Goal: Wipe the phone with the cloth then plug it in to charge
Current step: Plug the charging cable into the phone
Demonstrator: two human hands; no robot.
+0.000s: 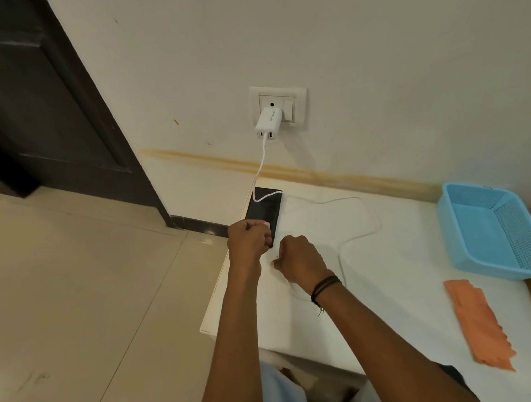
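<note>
— Which step are you on?

— I'm working on the plugging-in, I'd say. My left hand [250,236] is curling closed around the near end of the phone [263,211], which is lying dark side up at the left edge of the white tabletop [387,286], just below the wall socket [278,106].

— And the other one?

— My right hand [299,262] is hovering just beside that same end with its grip pinched shut. I'm guessing it's holding the plug of the white cable [360,226], but the connector itself is hidden, so I cannot tell for sure. The cable is looping across the tabletop and up to the charger [268,123] in the socket.

— The wiping?

— I'm judging it finished: the orange cloth [480,324] is lying well apart at the right, near the blue basket [493,230].

— Next?

— I'm needing to steady the phone and line the plug up squarely with its port.
</note>
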